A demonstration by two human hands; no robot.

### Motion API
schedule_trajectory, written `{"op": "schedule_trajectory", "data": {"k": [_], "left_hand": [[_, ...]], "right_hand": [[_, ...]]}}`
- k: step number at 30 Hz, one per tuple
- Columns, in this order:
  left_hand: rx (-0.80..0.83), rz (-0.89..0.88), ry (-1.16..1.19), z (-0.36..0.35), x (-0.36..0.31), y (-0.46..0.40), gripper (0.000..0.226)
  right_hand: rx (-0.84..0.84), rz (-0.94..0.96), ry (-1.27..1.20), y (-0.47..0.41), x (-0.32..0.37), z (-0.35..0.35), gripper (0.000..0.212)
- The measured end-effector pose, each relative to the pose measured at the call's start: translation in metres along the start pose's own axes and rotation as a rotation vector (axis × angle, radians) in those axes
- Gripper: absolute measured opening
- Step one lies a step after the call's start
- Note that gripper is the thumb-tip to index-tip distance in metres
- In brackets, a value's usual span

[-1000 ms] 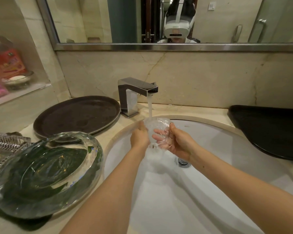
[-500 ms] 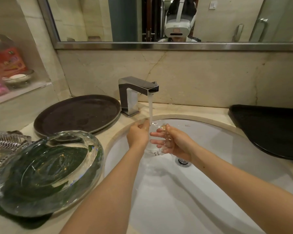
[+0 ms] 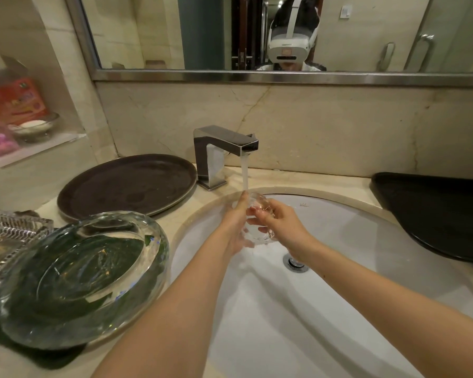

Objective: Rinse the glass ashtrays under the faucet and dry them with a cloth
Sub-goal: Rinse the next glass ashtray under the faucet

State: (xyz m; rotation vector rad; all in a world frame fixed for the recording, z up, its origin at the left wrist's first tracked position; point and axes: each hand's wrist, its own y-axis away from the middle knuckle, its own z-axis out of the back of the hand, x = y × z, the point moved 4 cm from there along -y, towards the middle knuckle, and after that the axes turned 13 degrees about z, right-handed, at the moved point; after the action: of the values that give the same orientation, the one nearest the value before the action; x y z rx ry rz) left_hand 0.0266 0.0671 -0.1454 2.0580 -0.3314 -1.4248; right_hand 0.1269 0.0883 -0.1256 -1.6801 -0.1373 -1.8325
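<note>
A small clear glass ashtray is held over the white sink, under the water running from the chrome faucet. My left hand grips its left side and my right hand holds its right side, fingers across the glass. On the counter at left a large round glass ashtray rests on a dark green cloth. A ribbed square glass ashtray sits at the far left edge.
A round dark tray lies behind the large ashtray, left of the faucet. A black tray covers the counter at right. A wall niche at left holds a red box and a small dish. The drain sits below my right hand.
Both hands keep the small ashtray under the stream and have turned it; it now sits lower between my palms. The water keeps running.
</note>
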Motion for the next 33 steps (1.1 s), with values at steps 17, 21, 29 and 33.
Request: {"op": "schedule_trajectory", "data": {"k": [17, 21, 29, 33], "left_hand": [[-0.146, -0.037, 0.111, 0.004, 0.004, 0.011, 0.034], [-0.189, -0.066, 0.059, 0.008, 0.003, 0.005, 0.025], [-0.3, -0.197, 0.128, 0.012, -0.004, 0.002, 0.025], [-0.376, -0.232, 0.186, 0.022, -0.003, 0.0, 0.021]], "right_hand": [[0.566, 0.3, 1.116, 0.014, 0.002, -0.024, 0.056], [0.613, 0.278, 1.177, 0.017, 0.005, -0.015, 0.058], [0.547, 0.241, 1.391, 0.015, 0.001, -0.011, 0.078], [0.492, 0.247, 1.214, 0.015, 0.003, 0.001, 0.071]]}}
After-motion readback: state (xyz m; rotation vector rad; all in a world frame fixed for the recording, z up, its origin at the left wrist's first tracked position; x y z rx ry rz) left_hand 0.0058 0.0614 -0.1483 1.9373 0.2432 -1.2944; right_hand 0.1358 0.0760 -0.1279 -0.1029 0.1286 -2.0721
